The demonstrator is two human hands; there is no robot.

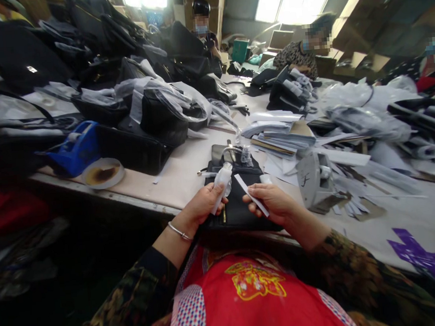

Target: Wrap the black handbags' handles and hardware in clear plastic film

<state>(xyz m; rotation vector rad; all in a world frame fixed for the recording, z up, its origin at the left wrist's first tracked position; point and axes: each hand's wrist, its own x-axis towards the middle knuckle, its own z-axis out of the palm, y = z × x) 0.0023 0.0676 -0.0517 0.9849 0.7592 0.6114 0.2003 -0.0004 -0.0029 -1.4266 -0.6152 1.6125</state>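
A black bag (pixel 239 201) with a gold zip lies at the table's front edge, right before me. Over its left side my left hand (pixel 208 200) is closed around a piece of white wrapping (pixel 223 176), translucent and bunched at the top. What lies inside the wrapping I cannot make out. My right hand (pixel 270 199) pinches a narrow white paper strip (pixel 250 194) above the right side of the bag, apart from the left hand. A handle (pixel 232 151) partly covered in clear wrap arches at the bag's far end.
A blue tape dispenser (pixel 75 149) and a round dish with a brown stain (pixel 103 173) stand at left, before piled black bags (pixel 161 112). Stacked papers (pixel 283 132), a white tape dispenser (pixel 315 180) and purple plastic (pixel 428 257) lie rightward. Several people work around the table.
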